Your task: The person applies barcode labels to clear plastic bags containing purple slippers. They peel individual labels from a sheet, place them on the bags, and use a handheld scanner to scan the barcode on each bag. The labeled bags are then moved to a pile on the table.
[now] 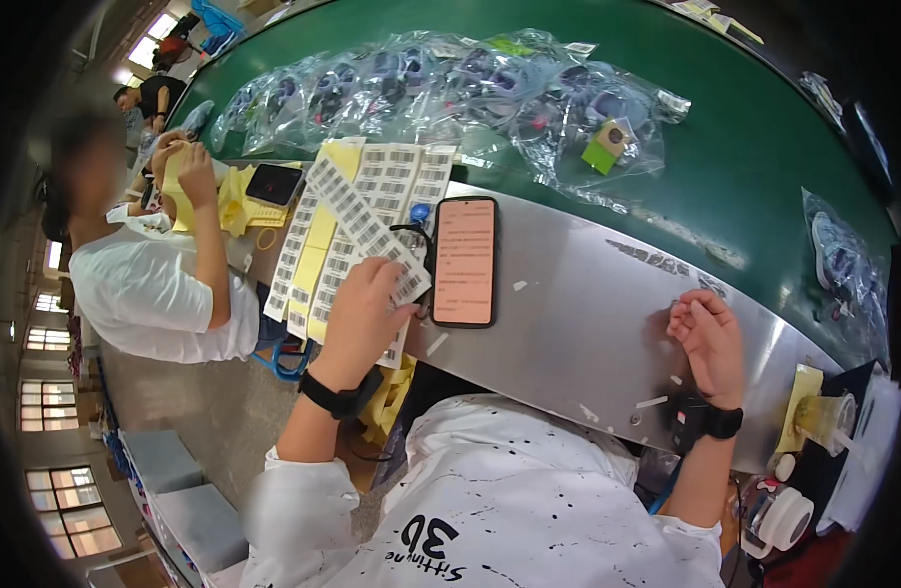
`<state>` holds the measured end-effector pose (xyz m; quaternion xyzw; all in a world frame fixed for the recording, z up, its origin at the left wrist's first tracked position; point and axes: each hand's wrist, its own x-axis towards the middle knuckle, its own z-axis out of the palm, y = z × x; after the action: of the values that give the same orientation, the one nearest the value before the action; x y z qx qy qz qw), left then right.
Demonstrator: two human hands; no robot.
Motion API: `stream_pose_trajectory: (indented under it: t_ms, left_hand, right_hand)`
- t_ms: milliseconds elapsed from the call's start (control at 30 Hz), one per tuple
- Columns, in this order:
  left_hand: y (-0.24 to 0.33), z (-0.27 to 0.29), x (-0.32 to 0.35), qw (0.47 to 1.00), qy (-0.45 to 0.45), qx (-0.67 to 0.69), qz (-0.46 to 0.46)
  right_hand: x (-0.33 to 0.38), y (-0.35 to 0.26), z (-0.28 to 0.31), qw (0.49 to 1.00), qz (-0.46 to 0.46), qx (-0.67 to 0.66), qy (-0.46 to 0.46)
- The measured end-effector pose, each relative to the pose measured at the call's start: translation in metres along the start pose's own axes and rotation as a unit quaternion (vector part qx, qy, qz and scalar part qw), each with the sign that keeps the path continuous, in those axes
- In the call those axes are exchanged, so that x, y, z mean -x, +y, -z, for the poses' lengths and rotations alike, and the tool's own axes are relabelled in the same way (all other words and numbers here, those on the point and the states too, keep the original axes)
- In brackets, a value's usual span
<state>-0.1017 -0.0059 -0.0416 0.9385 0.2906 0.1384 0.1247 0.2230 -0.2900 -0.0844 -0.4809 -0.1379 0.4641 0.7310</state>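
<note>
Left hand (364, 306) pinches a barcode label strip (367, 227) at frame centre, right hand (710, 338) loosely curled, empty; advisable to peel slowly, keeping the strip flat.

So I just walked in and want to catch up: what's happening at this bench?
A person sits at a metal work surface beside a green conveyor belt. Their left hand rests on a strip of barcode labels, fingers at its end, above more label sheets. Their right hand is loosely curled on the metal, holding nothing that can be made out. A smartphone with a lit screen lies between the hands. Clear bagged parts are piled on the belt. A co-worker works alongside.
</note>
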Motion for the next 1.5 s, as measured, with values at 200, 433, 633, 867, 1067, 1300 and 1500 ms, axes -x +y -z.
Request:
stream_pose_trajectory:
  t_ms: [200,433,633,867,1067,1300,1500]
  left_hand:
    - [-0.011,0.008,-0.002,0.990,-0.100,0.066,0.069]
    - [0.004,0.000,-0.002,0.999,-0.033,0.004,0.003]
    - [-0.006,0.005,-0.005,0.994,-0.099,0.043,0.028]
    - [-0.021,0.003,0.003,0.993,-0.019,0.094,0.071]
    - [-0.002,0.037,0.002,0.987,0.141,0.004,0.080]
    - [0.123,0.045,-0.024,0.904,0.024,0.232,-0.359]
    - [0.176,-0.023,-0.004,0.814,-0.140,0.318,-0.465]
  right_hand:
    - [0.000,-0.001,-0.001,0.999,-0.002,0.053,0.010]
    - [-0.001,0.000,-0.001,0.998,-0.005,0.059,0.021]
    - [-0.001,-0.001,-0.004,0.998,0.003,0.054,0.020]
    - [-0.003,0.001,-0.003,0.999,0.008,0.048,0.018]
    - [0.000,0.000,-0.006,0.997,0.011,0.072,0.030]
    - [0.028,0.008,-0.111,0.972,-0.156,-0.120,-0.131]
    - [0.012,0.003,-0.084,0.971,-0.130,-0.181,-0.088]
